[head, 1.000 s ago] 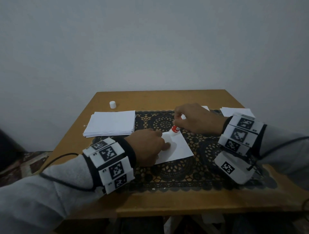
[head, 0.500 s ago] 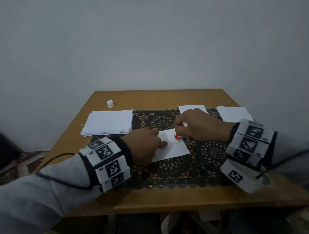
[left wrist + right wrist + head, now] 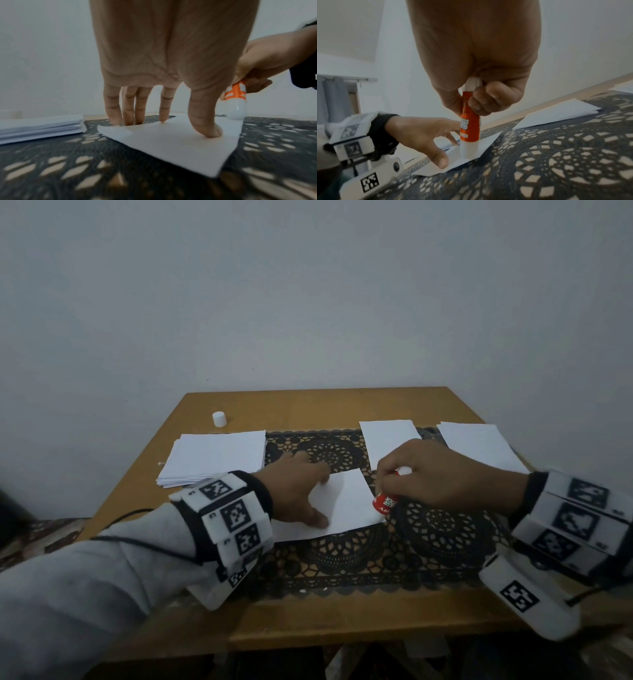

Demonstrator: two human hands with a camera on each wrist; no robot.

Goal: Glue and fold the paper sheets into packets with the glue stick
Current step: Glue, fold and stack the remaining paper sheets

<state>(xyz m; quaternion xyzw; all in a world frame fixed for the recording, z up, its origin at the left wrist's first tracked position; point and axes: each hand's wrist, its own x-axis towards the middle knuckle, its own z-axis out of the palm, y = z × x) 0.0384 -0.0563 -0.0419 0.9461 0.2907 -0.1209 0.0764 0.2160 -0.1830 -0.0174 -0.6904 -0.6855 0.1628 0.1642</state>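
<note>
Head view is showing the wooden table (image 3: 342,402) with its dark lace mat (image 3: 342,553), and the job is looking early: a thick stack of blank sheets (image 3: 215,455) is waiting just beyond the left hand (image 3: 296,491), while only two white pieces, one (image 3: 387,436) just beyond the right hand (image 3: 442,477) and another (image 3: 479,445) further out past its wrist, are lying apart; whether those are finished packets I cannot tell. Between the hands one paper sheet (image 3: 346,501) is being worked. The left hand is lying flat on it, fingers straight, pinning it down. The right hand is gripping the glue stick (image 3: 385,501) upright, its tip touching the sheet's edge on that hand's side. Folding is not yet done. A small white cap (image 3: 219,418) is standing well beyond the left hand. The glue line itself is too faint to make out, and the sheet's near corner is hiding under the left wrist
</note>
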